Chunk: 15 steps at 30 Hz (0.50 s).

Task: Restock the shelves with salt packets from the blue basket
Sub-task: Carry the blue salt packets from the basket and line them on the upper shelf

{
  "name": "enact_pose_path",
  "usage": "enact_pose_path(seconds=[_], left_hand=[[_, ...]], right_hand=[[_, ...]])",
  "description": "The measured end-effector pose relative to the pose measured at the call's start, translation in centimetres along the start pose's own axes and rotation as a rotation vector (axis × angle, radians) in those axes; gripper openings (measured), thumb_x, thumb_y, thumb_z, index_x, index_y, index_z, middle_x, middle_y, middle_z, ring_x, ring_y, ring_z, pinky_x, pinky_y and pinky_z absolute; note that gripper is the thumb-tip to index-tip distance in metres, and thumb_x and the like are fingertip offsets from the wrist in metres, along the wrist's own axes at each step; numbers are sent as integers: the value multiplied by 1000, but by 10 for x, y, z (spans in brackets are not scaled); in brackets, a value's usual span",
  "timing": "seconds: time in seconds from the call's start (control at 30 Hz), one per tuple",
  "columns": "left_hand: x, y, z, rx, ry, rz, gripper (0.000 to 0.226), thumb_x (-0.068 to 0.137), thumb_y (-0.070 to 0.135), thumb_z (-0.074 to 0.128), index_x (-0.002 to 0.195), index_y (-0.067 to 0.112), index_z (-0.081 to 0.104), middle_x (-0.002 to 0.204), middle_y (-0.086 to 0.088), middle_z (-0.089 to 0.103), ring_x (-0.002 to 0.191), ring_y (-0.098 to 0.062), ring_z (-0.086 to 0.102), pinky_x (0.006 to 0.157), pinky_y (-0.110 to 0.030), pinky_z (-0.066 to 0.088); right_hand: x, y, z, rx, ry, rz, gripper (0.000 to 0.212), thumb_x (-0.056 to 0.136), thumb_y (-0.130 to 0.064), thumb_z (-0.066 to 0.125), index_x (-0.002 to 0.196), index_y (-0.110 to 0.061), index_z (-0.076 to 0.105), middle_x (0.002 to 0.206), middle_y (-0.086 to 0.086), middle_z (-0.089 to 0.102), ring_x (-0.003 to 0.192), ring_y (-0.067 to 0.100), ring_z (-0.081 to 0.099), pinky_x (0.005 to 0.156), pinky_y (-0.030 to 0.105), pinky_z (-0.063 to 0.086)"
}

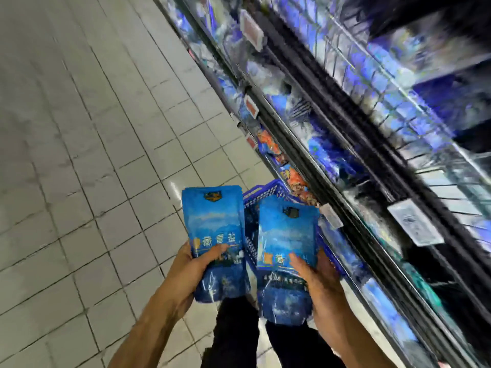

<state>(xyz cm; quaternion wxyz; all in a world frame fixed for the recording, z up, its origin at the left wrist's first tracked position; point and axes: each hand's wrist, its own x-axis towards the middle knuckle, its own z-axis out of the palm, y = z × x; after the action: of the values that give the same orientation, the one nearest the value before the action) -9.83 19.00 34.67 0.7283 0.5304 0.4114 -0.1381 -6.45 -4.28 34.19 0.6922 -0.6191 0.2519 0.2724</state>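
Head view: left hand [190, 272] grips one salt packet [216, 235], right hand [317, 282] grips another [288, 251], both above the blue basket [268, 193] at 6 o'clock; neither shelved yet, shelves [372, 128] at 2 o'clock look partly stocked.

Basket [268, 193] beyond both packets [215, 235], shelves [372, 155] seemingly right.
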Motion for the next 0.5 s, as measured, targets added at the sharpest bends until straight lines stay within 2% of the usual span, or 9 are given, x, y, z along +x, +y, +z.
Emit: enact_pose_path(seconds=[0.03,0.1,0.17,0.27,0.33,0.4,0.5], left_hand=[[-18,18,3,19,3,33,54,65,27,83,116,12,72,111,-11,77,100,-29,75,86,-43,62],[-55,52,8,63,-2,109,55,67,30,83,118,11,72,111,-8,78,104,-28,74,98,-47,56],[-87,80,15,76,6,165,52,70,31,82,117,12,72,109,-6,78,104,-26,74,99,-46,54],[-130,108,29,42,3,219,51,67,38,83,110,11,76,108,-10,78,100,-29,75,94,-47,58],[-151,117,40,-3,-11,240,47,67,40,84,104,11,78,108,-14,78,97,-31,76,89,-46,60],[-168,122,50,-46,-27,251,43,67,39,85,101,13,79,106,-15,78,95,-33,76,81,-44,62],[-184,125,62,-52,-51,294,46,69,37,88,107,14,77,108,-16,77,97,-34,75,74,-39,63]], right_hand=[[-14,-19,3,-36,-11,-49,48,84,-23,76,126,-42,64,122,-3,73,116,23,68,101,48,53],[-45,-58,6,-81,-87,-129,47,82,-21,78,114,-54,67,115,-11,75,109,13,70,90,32,58],[-69,-92,5,-78,-138,-160,49,79,-23,80,122,-44,67,116,-9,75,106,12,72,81,24,58],[-98,-130,-1,-125,-152,-224,57,89,-19,73,142,-29,54,124,-6,72,113,15,69,90,31,57],[-111,-150,-6,-160,-129,-283,53,90,-19,72,140,-26,55,120,-8,74,112,15,69,92,32,55],[-121,-168,-11,-153,-98,-346,51,90,-19,73,138,-23,55,122,-7,72,111,14,68,85,23,54],[-134,-189,-18,-96,-88,-383,56,91,-17,73,142,-22,50,128,-11,67,107,1,67,80,14,53]])
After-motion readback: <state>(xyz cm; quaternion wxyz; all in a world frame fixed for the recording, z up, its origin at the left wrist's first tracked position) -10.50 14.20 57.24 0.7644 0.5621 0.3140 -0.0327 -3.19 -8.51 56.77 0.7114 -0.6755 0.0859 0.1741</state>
